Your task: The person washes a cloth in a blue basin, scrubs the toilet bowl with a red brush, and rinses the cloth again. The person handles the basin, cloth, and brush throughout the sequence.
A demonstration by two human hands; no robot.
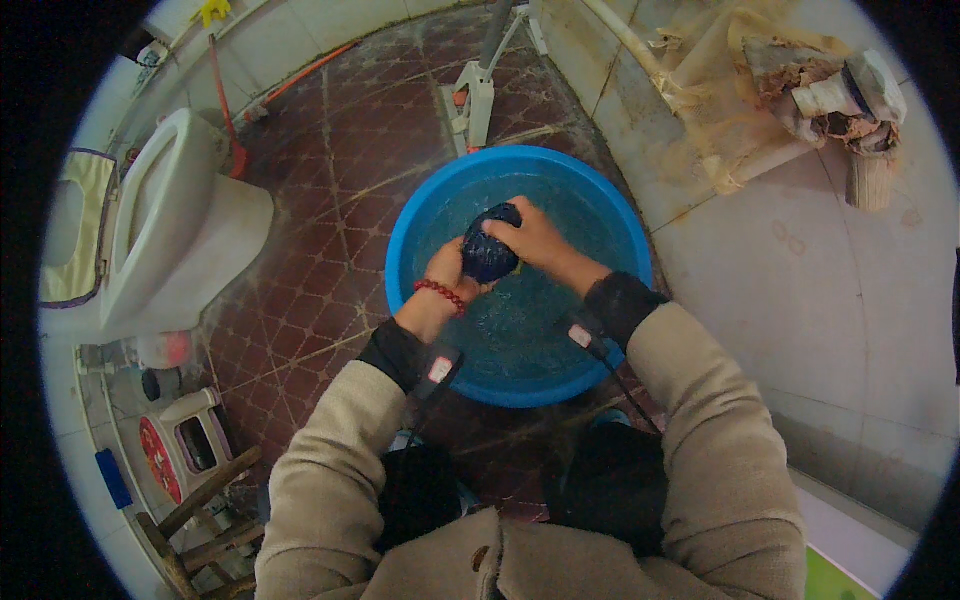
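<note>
Over a round blue basin (404, 345) of water, a dark navy, wadded bundle (490, 245) that looks like wet cloth is held between both of my hands. My left hand (450, 270) cups it from the left and below, its fingers partly hidden beneath. From the upper right, my right hand (530, 235) closes on the bundle with the thumb pressed against its top. A red bead bracelet (440, 292) circles my left wrist. Ripples show on the water (510, 320) below my hands.
Dark red patterned tiles (310, 220) surround the basin. A white toilet (190, 230) stands at left, a small stool (185, 445) and wooden chair (205, 530) at lower left. Beyond the basin is a white metal stand (478, 105). Wrapped pipes (850, 110) run along the right wall.
</note>
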